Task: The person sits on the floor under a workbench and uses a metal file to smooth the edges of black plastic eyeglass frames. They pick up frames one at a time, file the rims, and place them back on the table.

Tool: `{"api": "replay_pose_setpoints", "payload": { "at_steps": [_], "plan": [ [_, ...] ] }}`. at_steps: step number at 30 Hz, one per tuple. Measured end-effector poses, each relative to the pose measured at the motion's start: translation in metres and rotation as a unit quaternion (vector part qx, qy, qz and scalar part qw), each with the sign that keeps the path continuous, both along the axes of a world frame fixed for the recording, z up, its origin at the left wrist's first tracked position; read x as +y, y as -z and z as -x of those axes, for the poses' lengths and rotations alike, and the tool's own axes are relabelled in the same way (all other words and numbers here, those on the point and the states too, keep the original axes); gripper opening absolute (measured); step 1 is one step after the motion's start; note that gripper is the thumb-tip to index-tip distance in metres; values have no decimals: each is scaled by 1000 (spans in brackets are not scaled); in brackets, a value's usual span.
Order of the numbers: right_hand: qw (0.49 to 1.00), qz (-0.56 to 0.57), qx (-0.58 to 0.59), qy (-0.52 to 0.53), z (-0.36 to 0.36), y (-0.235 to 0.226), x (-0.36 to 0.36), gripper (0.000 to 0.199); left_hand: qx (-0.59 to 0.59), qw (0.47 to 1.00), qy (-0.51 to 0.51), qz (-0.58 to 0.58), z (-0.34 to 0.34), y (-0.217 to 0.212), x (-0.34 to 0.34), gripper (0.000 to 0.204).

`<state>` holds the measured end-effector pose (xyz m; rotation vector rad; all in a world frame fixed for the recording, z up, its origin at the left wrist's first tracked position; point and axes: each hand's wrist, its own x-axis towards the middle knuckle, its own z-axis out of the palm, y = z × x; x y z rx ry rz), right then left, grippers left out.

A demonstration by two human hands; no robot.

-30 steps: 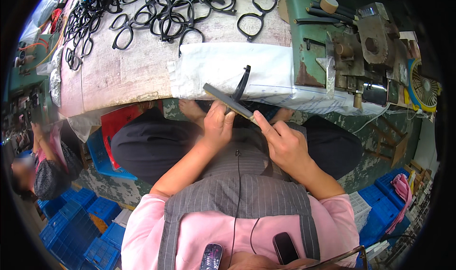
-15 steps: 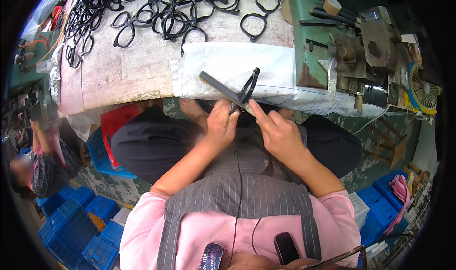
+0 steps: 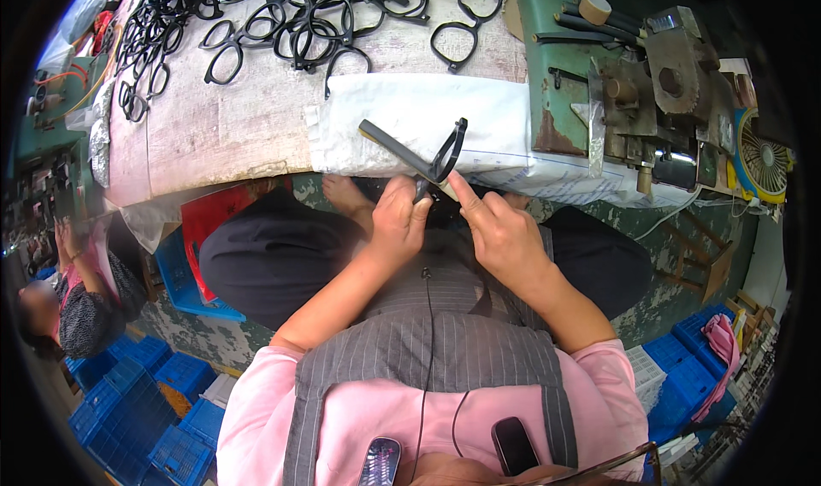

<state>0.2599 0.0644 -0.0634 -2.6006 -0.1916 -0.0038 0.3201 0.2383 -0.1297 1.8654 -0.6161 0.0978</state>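
At the table's front edge, my left hand [image 3: 400, 217] is closed, thumb against fingers, around part of a black eyeglass frame [image 3: 450, 151]. One rim of the frame stands up beyond the fingers; the gripped part is mostly hidden. My right hand [image 3: 505, 234] is closed on the near end of a dark flat file-like stick [image 3: 393, 147], its index finger stretched along it beside the frame. The stick slants away to the left over a white cloth-like sheet [image 3: 385, 101] and passes against the frame, though the exact contact is hidden.
Many black eyeglass frames [image 3: 312, 24] lie heaped at the back of the worktable [image 3: 248, 131]. A metal machine [image 3: 676, 80] stands at the right, with a small fan [image 3: 761, 157] beside it. Blue crates [image 3: 120, 405] are stacked behind at left, near another person [image 3: 85, 306].
The stick has turned slightly, its broad dark face now showing more, while its far tip has risen a little. Both hands stay nearly in place.
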Motion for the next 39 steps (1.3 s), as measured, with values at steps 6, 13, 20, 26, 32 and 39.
{"api": "replay_pose_setpoints", "payload": {
  "at_steps": [6, 13, 20, 26, 32, 39],
  "plan": [
    [998, -55, -5, 0, 7, -3, 4, 60, -27, 999, -9, 27, 0, 5, -2, 12],
    [999, -44, -9, 0, 3, -1, 4, 63, -29, 1000, -1, 5, 0, 6, 0, 13],
    [1000, 13, -29, -3, -5, 0, 9, 66, -24, 999, 17, -44, 0, 6, 4, 13],
    [985, -74, -155, -18, -8, -22, -4, 55, -49, 999, -6, 2, 1, 9, 1, 9],
    [986, -72, -151, -5, -32, -47, -19, 47, -95, 994, 40, -19, -6, -11, 7, 13],
    [980, -127, -143, 62, -12, -18, -3, 22, -277, 931, -212, -101, -4, -53, 18, 25]
  ]
}}
